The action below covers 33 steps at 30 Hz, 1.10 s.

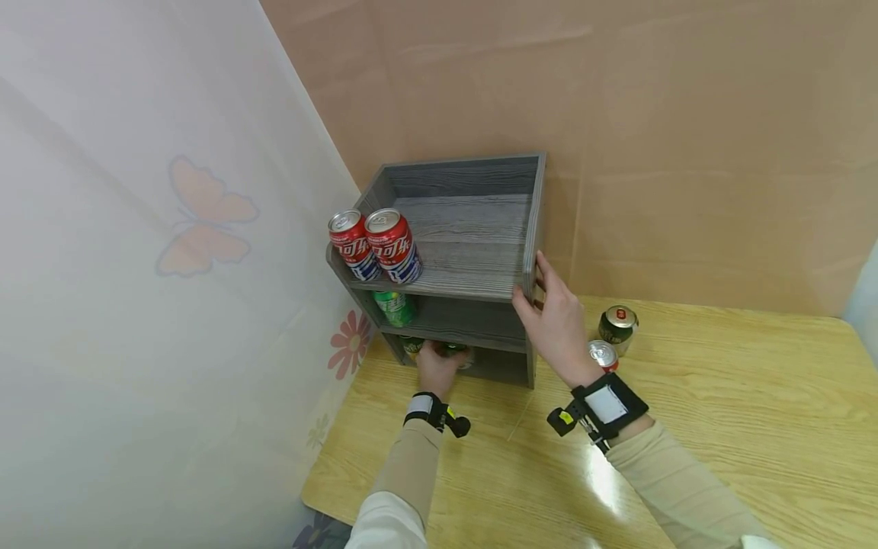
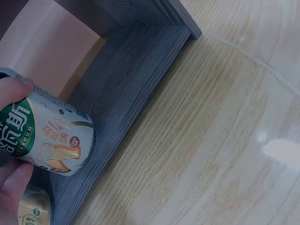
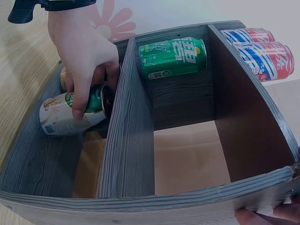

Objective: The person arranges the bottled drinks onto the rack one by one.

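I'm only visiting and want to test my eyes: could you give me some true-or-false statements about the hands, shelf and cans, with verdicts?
1. The left hand holds a white-and-green can in the lowest compartment of the grey shelf. True.
2. The right hand touches the shelf's right side. True.
3. Two red cans stand on the top level. True.
4. The middle compartment holds a red can. False: it holds a green can.
5. Every can is on the shelf. False: a dark can and a silver-topped can stand on the table.
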Tool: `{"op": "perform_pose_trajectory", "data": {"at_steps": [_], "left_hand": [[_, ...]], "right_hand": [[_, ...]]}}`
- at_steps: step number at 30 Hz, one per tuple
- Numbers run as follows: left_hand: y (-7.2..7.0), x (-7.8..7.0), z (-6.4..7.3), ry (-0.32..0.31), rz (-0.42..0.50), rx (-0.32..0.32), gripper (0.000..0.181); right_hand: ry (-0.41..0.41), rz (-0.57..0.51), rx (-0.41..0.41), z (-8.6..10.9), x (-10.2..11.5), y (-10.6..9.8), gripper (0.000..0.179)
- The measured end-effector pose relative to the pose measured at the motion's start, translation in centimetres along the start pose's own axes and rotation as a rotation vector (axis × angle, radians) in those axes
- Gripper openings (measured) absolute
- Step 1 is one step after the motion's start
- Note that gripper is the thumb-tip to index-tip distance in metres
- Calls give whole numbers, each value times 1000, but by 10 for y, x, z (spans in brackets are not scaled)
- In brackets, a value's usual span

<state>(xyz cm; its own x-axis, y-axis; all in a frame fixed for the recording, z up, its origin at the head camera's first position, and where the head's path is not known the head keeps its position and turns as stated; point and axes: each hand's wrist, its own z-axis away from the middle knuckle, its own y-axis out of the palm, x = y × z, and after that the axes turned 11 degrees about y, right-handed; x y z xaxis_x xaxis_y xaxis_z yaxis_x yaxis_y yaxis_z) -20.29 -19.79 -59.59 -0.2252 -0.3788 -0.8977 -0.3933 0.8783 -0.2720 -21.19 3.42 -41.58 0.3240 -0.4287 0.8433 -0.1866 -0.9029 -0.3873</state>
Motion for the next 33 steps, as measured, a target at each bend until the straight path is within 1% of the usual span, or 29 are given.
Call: {"op": "perform_pose_trajectory", "data": {"at_steps": [3, 6, 8, 13, 16, 19, 27, 30, 33], "left_hand": [[-1, 3, -2, -7, -2, -13, 58], [-3, 6, -4, -7, -7, -13, 60], [-5, 7, -4, -11, -28, -22, 60], [-12, 6, -6, -20, -56, -39, 60], [-13, 3, -6, -23, -57, -38, 61], [-13, 2, -6, -24, -81, -38, 60], [-14, 3, -4, 15, -214, -58, 55], [-14, 3, -2, 55, -261, -68, 52], [-14, 2, 1, 109, -311, -87, 49]], "right_hand": [[0, -1, -1, 0, 0, 0, 64], [-3, -3, -4, 0, -1, 0, 64], [-3, -4, -5, 0, -1, 0, 64], [-2, -3, -3, 0, -3, 0, 64], [-4, -3, -5, 0, -4, 1, 65], [-8, -3, -7, 0, -4, 1, 64], [-2, -6, -1, 1, -2, 0, 63], [-4, -13, -2, 1, -2, 0, 63], [-10, -14, -8, 1, -2, 1, 63]]}}
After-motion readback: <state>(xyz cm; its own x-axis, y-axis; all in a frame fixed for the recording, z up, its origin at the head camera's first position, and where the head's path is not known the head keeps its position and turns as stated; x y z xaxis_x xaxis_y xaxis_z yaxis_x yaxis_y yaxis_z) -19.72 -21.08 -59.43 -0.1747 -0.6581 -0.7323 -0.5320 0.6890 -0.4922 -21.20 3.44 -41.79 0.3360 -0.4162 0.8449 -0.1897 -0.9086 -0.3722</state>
